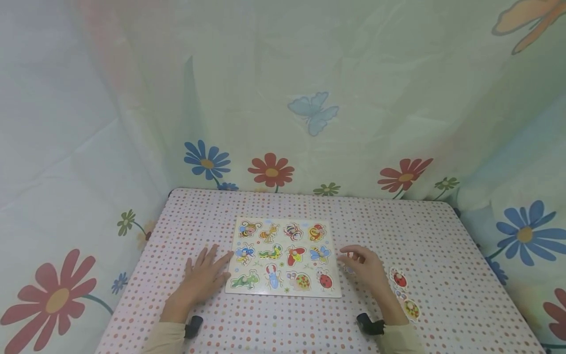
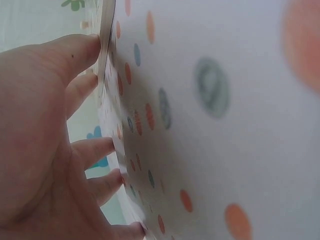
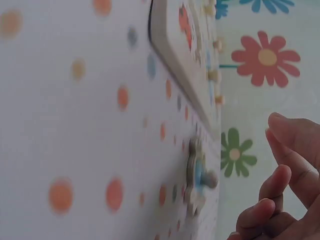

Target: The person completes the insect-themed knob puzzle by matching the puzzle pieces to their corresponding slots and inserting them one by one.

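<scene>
A wooden insect peg puzzle board [image 1: 283, 294] lies on the table. My left hand [image 1: 201, 276] rests spread at its left side, its thumb and a fingertip [image 2: 90, 79] touching the board's edge. My right hand [image 1: 366, 269] hovers just off the board's right side with loosely bent fingers and nothing held. Below it on the cloth lies a puzzle piece [image 3: 196, 177] with a round knob, partly hidden by the hand in the head view. A ladybug piece [image 1: 399, 279] and a snail piece [image 1: 411, 309] lie right of my right forearm.
A dotted cloth [image 1: 274, 329] covers the table. Several knobs [image 3: 214, 75] stand up from the board. Behind the table and on both sides hangs a curtain [image 1: 247, 98] printed with flowers and butterflies. Dark straps [image 1: 370, 324] show at both wrists.
</scene>
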`<state>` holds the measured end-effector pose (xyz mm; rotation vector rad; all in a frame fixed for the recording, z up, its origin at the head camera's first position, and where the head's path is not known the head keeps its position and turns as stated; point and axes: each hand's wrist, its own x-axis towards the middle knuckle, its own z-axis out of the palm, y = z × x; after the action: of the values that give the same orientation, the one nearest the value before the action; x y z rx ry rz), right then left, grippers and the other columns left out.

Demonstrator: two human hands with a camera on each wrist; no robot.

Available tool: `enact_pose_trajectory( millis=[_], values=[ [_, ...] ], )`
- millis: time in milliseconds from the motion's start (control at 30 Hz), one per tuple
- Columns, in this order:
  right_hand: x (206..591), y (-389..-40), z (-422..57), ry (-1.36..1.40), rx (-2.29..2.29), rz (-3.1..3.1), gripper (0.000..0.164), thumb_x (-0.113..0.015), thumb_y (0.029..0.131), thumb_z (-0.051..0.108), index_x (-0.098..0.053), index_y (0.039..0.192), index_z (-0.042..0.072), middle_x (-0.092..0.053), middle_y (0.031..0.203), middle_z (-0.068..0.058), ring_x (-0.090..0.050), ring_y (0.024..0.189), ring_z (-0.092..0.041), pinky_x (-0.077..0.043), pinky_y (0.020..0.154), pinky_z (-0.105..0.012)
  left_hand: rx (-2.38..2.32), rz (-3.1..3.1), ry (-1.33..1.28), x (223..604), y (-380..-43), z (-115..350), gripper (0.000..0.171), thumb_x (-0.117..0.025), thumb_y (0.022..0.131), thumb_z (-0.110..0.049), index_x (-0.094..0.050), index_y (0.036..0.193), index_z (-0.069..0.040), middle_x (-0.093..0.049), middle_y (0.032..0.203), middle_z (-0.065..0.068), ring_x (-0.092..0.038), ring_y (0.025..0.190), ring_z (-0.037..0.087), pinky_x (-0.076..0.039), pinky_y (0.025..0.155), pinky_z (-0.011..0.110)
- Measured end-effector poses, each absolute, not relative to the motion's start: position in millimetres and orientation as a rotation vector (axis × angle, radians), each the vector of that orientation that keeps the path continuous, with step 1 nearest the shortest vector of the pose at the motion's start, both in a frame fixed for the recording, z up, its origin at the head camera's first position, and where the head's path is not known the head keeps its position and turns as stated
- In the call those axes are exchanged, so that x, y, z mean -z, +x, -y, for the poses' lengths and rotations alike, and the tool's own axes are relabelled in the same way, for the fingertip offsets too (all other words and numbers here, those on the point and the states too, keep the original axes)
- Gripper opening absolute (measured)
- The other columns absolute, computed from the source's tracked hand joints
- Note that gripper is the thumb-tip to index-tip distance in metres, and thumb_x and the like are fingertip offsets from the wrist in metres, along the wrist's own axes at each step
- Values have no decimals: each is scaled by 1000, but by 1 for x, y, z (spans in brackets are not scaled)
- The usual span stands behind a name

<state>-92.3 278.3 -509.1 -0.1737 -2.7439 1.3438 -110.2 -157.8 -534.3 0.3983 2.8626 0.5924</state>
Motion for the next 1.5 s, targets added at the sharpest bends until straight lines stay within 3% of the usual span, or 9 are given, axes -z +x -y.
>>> enact_pose_trajectory(
  millis=[300,600,833,1500],
  values=[
    [518,-86,-304,-398,-1363,2760,31,-72,94,25,-70,119,7,-50,95,-9,-44,74,-20,-42,58,-29,-592,-2870,403,536,-111,158,57,-55,102,-38,-38,156,-28,-15,165,18,-6,149,45,1,111,74],
    [525,-88,-306,-470,-1311,2816,30,-73,92,23,-70,117,7,-53,92,-10,-47,74,-22,-41,58,-31,-571,-2863,407,535,-112,159,57,-54,103,-39,-37,156,-29,-14,165,18,-6,149,46,1,110,75],
    [529,-90,-304,-435,-1230,2862,27,-74,90,20,-71,113,6,-52,79,-6,-45,66,-20,-38,52,-28,-564,-2862,409,534,-113,159,56,-53,103,-39,-37,156,-29,-14,165,17,-5,149,45,1,110,75],
    [527,-89,-302,-373,-1207,2878,24,-74,90,17,-71,111,5,-50,73,-4,-42,58,-17,-36,48,-27,-555,-2870,407,537,-112,159,56,-53,103,-40,-38,156,-29,-15,165,17,-6,149,45,1,110,75]
  ],
)
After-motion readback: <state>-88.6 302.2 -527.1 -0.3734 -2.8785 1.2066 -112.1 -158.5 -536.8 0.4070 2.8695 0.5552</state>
